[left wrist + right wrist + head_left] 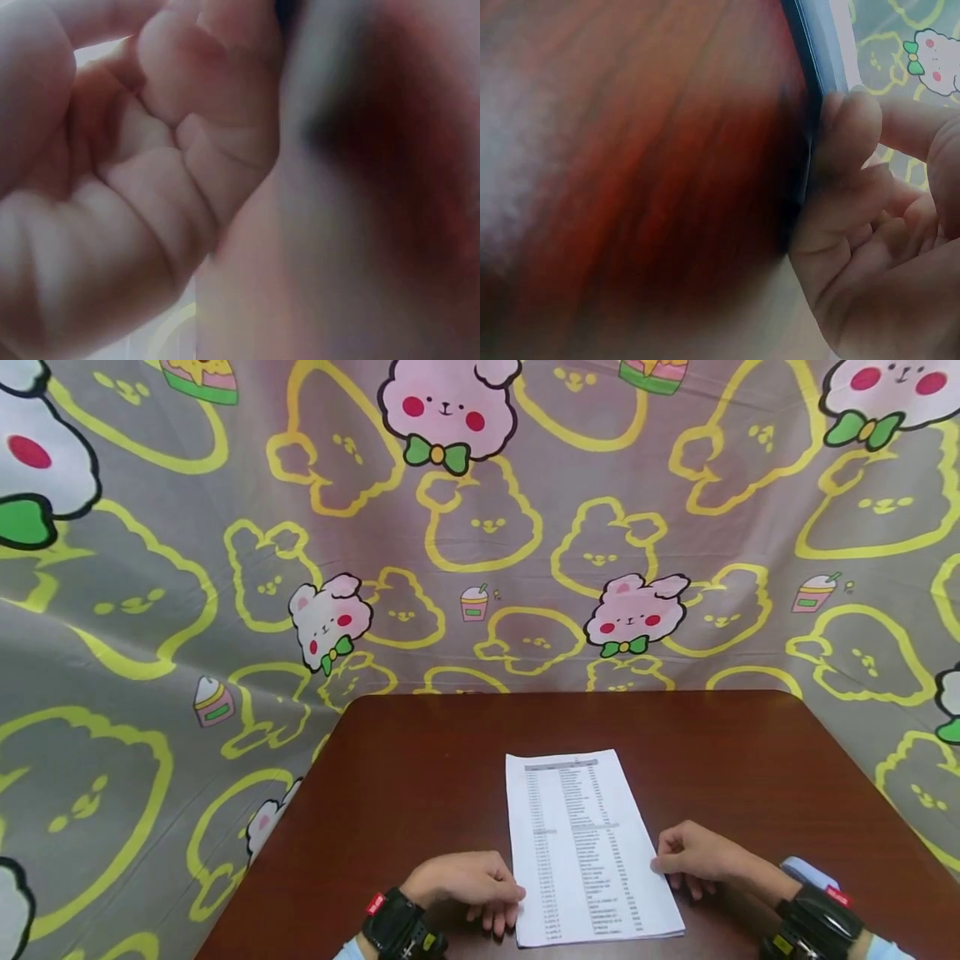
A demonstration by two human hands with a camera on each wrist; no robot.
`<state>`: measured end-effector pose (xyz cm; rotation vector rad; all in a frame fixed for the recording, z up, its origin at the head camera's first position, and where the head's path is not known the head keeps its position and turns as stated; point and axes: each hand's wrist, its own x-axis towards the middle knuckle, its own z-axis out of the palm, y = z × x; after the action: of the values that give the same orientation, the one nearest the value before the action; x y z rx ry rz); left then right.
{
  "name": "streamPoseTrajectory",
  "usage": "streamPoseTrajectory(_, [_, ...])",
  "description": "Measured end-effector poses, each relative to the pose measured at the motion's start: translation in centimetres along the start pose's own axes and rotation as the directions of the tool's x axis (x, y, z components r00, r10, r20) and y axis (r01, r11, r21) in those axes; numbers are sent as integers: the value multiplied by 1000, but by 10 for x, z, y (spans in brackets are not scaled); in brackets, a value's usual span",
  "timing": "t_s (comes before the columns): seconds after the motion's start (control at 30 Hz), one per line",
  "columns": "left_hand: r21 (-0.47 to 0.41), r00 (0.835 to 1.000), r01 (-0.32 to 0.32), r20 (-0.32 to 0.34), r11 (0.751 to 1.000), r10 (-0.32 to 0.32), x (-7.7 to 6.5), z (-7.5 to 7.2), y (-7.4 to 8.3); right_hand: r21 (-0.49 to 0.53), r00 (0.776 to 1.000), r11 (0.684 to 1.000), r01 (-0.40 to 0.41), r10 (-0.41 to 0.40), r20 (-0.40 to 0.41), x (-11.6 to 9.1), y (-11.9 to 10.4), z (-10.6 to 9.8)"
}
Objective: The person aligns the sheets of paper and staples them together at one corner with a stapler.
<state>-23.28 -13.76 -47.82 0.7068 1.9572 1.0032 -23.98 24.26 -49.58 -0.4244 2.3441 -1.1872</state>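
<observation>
Printed sheets of paper [573, 852], white with columns of small text, lie on the brown table between the two hands. My left hand [468, 885] pinches their left edge near the bottom, thumb at the margin and the other fingers curled. Along the right edge, my right hand [697, 856] holds the paper between thumb and curled fingers. The right wrist view shows the paper's edge [832, 52] at the fingertips of that hand [885, 232]. Close up in the left wrist view, the curled left hand [127, 187] hides its own fingertips.
The dark brown table [420, 777] has rounded far corners. Behind it and at both sides hangs a grey curtain [525, 543] with cartoon prints. Each wrist wears a black strapped device [401, 927]; a bluish object [810, 872] shows beside the right one.
</observation>
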Motion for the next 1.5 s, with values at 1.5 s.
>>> streamPoseTrajectory(1.5, [-211, 692, 93, -689, 973, -215, 67, -58, -14, -148, 935, 977, -156, 98, -341, 74, -14, -20])
